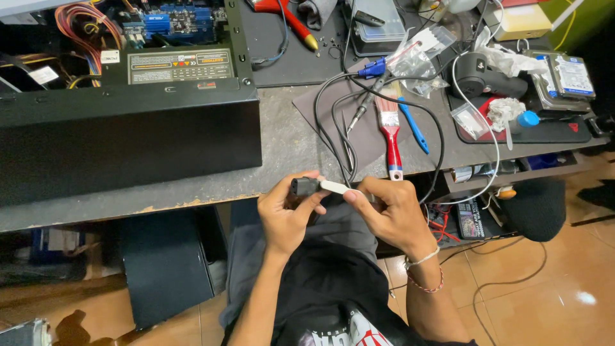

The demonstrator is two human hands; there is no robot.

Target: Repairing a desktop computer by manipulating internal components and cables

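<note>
The left hand (286, 214) is closed around a black power plug (303, 186), a blocky moulded connector held just off the near edge of the workbench (282, 144); thumb and forefinger pinch its sides, and the open face points left. The right hand (391, 214) grips a slim white tool (334, 187) between thumb and fingers, its pale tip touching the right end of the plug; whether it is a tie, a strip or a small blade cannot be told. From the plug a black cable (333, 122) runs up and away over the bench edge, looping across a dark mat toward the far side.

On the bench, just beyond the hands, lies a paintbrush (389, 131) with a red and white handle and pale bristles; beside it on the right lies a blue pen-like tool (413, 128). To the far left sits an open black computer case (128, 122), showing coloured wires, a blue board and a labelled power supply. On the far right rest a bare hard drive (572, 75), a black controller-shaped object (487, 74), small clear plastic bags (416, 54) and crumpled white tissue (503, 110). A red-handled screwdriver (291, 22) lies at the far edge. The right wrist wears thin bracelets (424, 272).
</note>
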